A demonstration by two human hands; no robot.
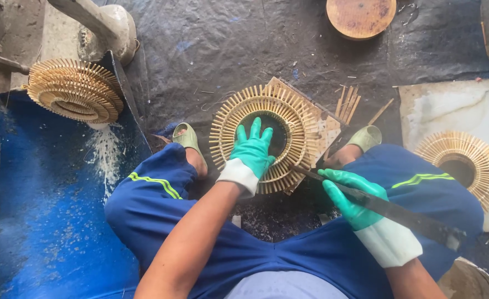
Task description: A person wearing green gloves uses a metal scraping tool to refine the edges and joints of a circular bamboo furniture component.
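Below, squatting over dark ground sheet (211, 50), blue trousers with 1 yellow-green stripe per leg. Left hand (251, 150) in green rubber glove, fingers spread flat, pressing on round woven bamboo ring with radiating stick ends (266, 138); palm over its dark centre hole. Ring lying flat on pale square board (327, 130), between 2 green sandals. Right hand (351, 198) in matching glove, grip closed around long dark flat blade (388, 209); blade tip touching ring's near-right rim, other end running out past right knee. Loose bamboo splints (348, 103) just beside board. 2nd finished ring (460, 166) on white slab at right; stack of similar rings (73, 91) upper left above blue tarp (50, 221). Round wooden disc (361, 16) at top edge.
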